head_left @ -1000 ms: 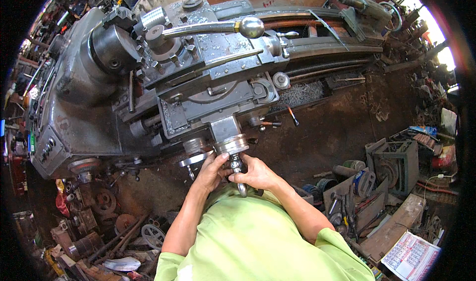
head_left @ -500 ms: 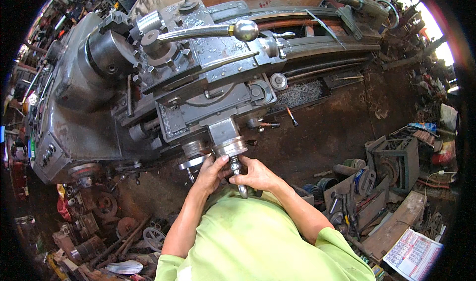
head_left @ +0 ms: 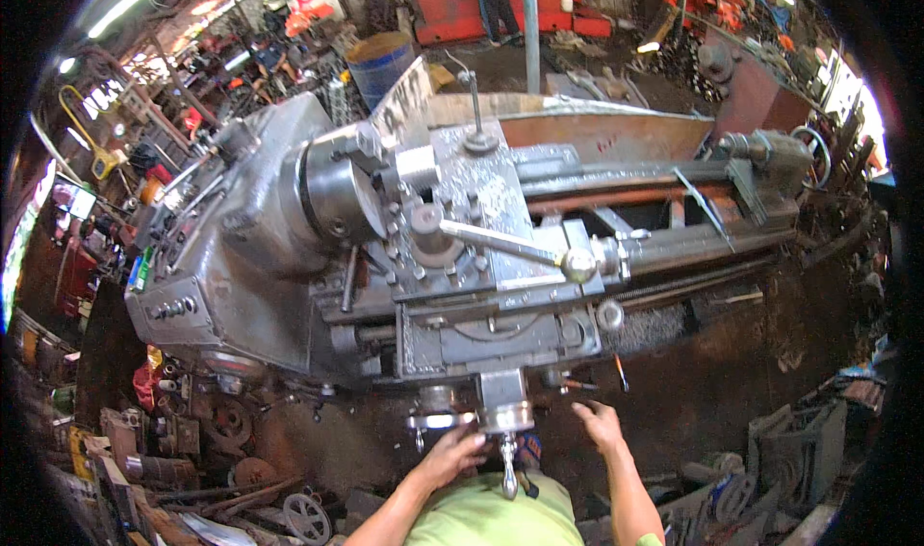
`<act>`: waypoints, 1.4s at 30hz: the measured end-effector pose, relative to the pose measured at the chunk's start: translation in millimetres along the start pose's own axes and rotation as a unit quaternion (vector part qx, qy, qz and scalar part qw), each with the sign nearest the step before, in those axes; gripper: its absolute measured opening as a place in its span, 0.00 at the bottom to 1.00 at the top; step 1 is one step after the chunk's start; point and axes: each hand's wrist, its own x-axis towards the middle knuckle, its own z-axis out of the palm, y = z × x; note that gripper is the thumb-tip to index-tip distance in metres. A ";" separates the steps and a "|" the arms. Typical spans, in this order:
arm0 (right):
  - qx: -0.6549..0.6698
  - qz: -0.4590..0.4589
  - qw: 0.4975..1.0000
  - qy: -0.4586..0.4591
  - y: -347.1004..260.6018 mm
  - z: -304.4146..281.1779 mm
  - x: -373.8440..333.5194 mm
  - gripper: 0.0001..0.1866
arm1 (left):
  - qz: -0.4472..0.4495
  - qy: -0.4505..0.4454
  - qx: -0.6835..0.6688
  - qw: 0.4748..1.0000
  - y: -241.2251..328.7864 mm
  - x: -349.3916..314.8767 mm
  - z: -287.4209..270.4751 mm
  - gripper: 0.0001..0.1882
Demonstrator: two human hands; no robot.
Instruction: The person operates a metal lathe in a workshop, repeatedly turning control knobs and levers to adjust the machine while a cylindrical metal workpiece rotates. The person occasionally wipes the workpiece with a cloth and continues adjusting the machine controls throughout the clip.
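A large grey metal lathe (head_left: pixel 260 247) spans the view, its chuck (head_left: pixel 337 195) on the left. From the front of its cross slide juts a round dial (head_left: pixel 505 417) with a shiny crank handle (head_left: pixel 509 469) hanging below. My left hand (head_left: pixel 449 457) is just left of that dial and handle, its fingers loosely bent and apart; whether they touch the dial cannot be told. Close above it is a second handwheel (head_left: pixel 440 421). Off to the right, my right hand (head_left: pixel 602 427) is empty, fingers apart, below a short lever (head_left: pixel 579 384).
A long ball-ended lever (head_left: pixel 577 265) tops the tool post. Metal shavings (head_left: pixel 654 325) lie in the tray under the bed. Scrap parts and a small spoked wheel (head_left: pixel 306 517) crowd the lower left. A blue drum (head_left: pixel 378 69) and a standing person (head_left: pixel 496 7) are beyond the lathe.
The view has tilted up, showing more of the workshop behind. My right hand has come off the crank handle area and moved right. My left hand stays left of the dial.
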 end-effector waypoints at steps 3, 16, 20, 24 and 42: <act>-0.049 0.050 0.992 0.108 51.3 -22.1 71.4 0.35 | -0.045 0.035 0.062 0.996 -14.3 -14.4 -23.3 0.46; -0.058 0.134 0.988 0.056 101.5 -52.1 200.9 0.24 | -0.128 0.372 0.187 0.900 -114.6 -120.6 -72.5 0.35; -0.032 0.113 0.993 0.012 68.6 -80.1 212.0 0.23 | -0.169 0.388 0.235 0.875 -128.7 -139.0 -75.5 0.36; 0.064 -0.001 0.986 0.157 0.7 -99.6 203.3 0.23 | -0.212 0.369 0.185 0.886 -138.9 -146.0 -89.3 0.38; -0.127 0.004 0.977 0.173 -51.8 -98.9 178.7 0.27 | -0.140 0.367 0.294 0.871 -162.6 -110.8 -145.7 0.36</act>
